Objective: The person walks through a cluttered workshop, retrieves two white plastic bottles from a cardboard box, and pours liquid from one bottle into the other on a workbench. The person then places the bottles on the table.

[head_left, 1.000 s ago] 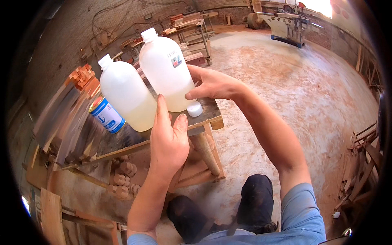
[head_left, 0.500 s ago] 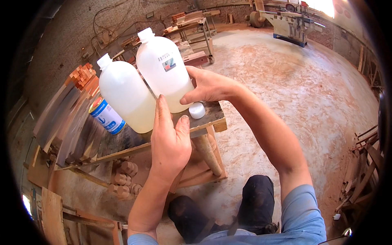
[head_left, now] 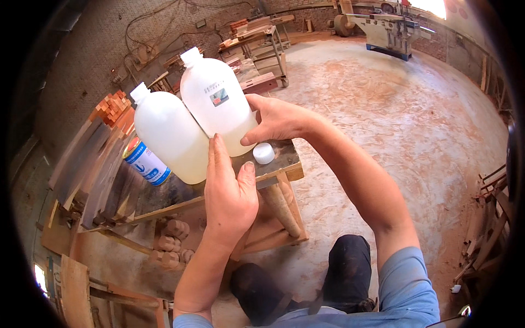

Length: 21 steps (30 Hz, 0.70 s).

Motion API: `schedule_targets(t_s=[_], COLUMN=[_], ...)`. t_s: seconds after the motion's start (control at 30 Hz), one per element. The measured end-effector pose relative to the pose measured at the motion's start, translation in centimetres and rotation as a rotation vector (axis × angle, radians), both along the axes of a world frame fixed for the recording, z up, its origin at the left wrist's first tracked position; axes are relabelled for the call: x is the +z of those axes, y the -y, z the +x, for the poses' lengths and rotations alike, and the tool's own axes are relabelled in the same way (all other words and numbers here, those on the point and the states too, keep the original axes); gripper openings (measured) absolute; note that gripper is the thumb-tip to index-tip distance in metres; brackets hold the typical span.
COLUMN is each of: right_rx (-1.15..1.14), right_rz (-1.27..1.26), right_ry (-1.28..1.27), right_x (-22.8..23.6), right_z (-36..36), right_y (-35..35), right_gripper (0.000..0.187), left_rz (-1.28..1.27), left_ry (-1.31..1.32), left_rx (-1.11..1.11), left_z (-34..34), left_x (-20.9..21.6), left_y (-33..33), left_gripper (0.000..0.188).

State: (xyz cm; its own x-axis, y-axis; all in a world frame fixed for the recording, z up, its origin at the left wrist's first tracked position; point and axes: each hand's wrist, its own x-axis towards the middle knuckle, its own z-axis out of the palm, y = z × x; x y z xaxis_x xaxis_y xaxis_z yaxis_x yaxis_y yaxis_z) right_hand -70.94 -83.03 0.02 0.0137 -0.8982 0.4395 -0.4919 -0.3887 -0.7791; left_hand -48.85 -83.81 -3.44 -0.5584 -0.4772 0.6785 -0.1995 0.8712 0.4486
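Two big translucent white plastic bottles stand side by side on the wooden table (head_left: pixel 147 204), each with pale yellowish liquid in its lower part. Around the lower right side of the right bottle (head_left: pixel 213 76) curves my right hand (head_left: pixel 276 121), thumb in front and fingers partly hidden behind. My left hand (head_left: pixel 231 191) has its fingers stretched out, the tips at the gap between the right bottle and the left bottle (head_left: pixel 167 128). Close to my right thumb, a white screw cap (head_left: pixel 263 153) lies on the tabletop. A blue and white tin (head_left: pixel 146 162) stands left of the bottles.
Long dark boards (head_left: pixel 93 164) and stacked small wood blocks (head_left: pixel 112 106) lie to the left. Turned wooden pieces (head_left: pixel 172 243) sit beneath the table. Farther off are a loaded cart (head_left: pixel 268 49) and a woodworking machine (head_left: pixel 388 33). Scrap wood (head_left: pixel 495 218) is piled at right.
The view has shifted slightly, so the bottles and tin appear a little lower. Both hands keep nearly the same pose at the bottles.
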Motion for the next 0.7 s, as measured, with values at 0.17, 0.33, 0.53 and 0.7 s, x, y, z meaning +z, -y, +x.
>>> schedule_targets(t_s=[0.17, 0.33, 0.53, 0.7], right_rx=[-0.042, -0.044, -0.164, -0.275], right_rz=[0.017, -0.033, -0.110, -0.424], right_ry=[-0.024, -0.032, 0.190, 0.451], right_x=[0.1, 0.2, -1.3, -6.6], right_z=[0.5, 0.6, -0.2, 1.1], right_y=[-0.1, -0.2, -1.8, -5.9], right_gripper=[0.092, 0.092, 0.070, 0.060], left_rz=[0.069, 0.071, 0.071, 0.375], left_ry=[-0.028, -0.238, -0.520, -0.385], left_rx=[-0.039, -0.053, 0.104, -0.163], left_z=[0.5, 3.6, 5.8, 5.3], left_x=[0.2, 0.3, 2.0, 3.3], left_y=[-0.6, -0.9, 4.3, 7.0], left_gripper=[0.070, 0.077, 0.095, 0.107])
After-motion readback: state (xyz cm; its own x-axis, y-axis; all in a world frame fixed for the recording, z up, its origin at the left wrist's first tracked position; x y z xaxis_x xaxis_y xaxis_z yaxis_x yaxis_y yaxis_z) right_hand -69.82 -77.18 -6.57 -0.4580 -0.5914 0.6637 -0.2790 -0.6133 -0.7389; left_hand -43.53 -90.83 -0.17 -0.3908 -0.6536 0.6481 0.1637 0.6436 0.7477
